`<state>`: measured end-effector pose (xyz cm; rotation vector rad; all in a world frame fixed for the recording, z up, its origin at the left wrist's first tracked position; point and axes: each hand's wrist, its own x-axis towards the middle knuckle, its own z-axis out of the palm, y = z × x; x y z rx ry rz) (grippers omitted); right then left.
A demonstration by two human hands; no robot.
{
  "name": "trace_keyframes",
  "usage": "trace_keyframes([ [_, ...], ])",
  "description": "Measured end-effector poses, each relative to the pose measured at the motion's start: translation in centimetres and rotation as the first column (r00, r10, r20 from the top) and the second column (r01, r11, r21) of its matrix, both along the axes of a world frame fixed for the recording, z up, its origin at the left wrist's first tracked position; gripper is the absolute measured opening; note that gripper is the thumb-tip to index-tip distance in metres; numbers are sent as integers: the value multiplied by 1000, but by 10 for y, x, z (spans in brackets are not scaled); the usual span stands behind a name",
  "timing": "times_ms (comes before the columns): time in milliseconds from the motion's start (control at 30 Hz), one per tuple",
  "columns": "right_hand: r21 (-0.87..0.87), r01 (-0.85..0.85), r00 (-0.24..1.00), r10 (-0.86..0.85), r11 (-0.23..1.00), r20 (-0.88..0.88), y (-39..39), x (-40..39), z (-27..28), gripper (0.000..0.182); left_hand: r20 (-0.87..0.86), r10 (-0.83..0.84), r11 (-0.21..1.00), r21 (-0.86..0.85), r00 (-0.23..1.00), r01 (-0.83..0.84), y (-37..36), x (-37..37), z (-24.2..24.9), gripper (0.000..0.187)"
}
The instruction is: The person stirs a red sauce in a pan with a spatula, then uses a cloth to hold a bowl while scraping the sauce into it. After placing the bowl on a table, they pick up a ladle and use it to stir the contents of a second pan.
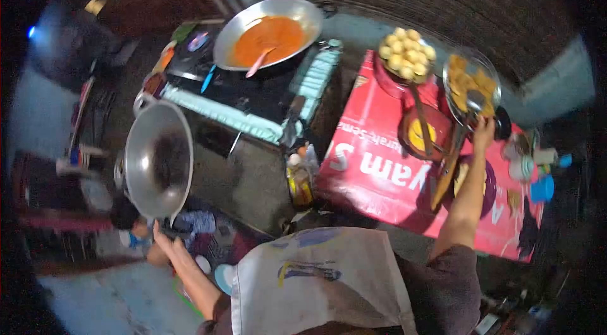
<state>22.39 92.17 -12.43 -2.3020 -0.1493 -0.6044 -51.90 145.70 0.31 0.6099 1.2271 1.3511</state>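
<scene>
My left hand (pixel 165 239) is closed on the lower handle of an empty grey metal wok (pixel 158 158), tilted on its side at the left, away from the stove. At the right, my right hand (pixel 484 132) reaches to the near rim of a metal basin (pixel 497 85) of flat golden-brown fried pieces (pixel 463 75). Its fingers are closed around what looks like the handle of a metal ladle (pixel 475 101), whose round head lies over the pieces. The handle itself is mostly hidden by the hand.
A large wok (pixel 310 15) of orange sauce with a pink spoon (pixel 260 62) sits on the stove (pixel 237 98). On the red-covered table (pixel 354 164) stand a bowl of peeled eggs (pixel 408 53), a brown bowl of yellow liquid (pixel 420 136) and jars (pixel 521 167). Another person sits at lower left.
</scene>
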Motion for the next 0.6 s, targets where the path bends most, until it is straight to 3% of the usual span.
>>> trace_keyframes([
  [33, 31, -48, 995, 45, 998, 88, 14, -14, 23, 30, 15, 14, 1000, 22, 1000, -14, -2, -6, -5, 31],
  [67, -31, -25, 999, 26, 999, 31, 10, -5, 27, 32, 37, -10, 999, 33, 999, 9, -2, -19, -13, 27],
  [167, -185, 19, 996, -3, 982, 86, 17, -3, 60, 30, 66, 7, 998, 67, 998, -11, -17, -22, -17, 22],
  [267, -210, 52, 999, -47, 976, 27, 8, 24, 66, 32, 111, 54, 998, -43, 992, -50, -30, -22, -16, 22],
  [367, -318, 86, 995, -98, 944, -22, 1, 54, 65, 36, 97, 98, 995, -23, 990, -96, -38, -21, -20, 24],
  [433, -279, 77, 986, -115, 957, -122, 16, 52, 82, 38, 114, 119, 993, 13, 986, -121, -49, -17, -14, 22],
  [500, -359, 73, 978, -138, 931, -159, 6, 92, 64, 40, 178, 48, 999, 4, 983, -50, -55, -10, -7, 22],
  [600, -483, 21, 961, -151, 875, -233, 21, 111, 60, 37, 117, 163, 987, -37, 980, -159, -60, 1, 0, 22],
])
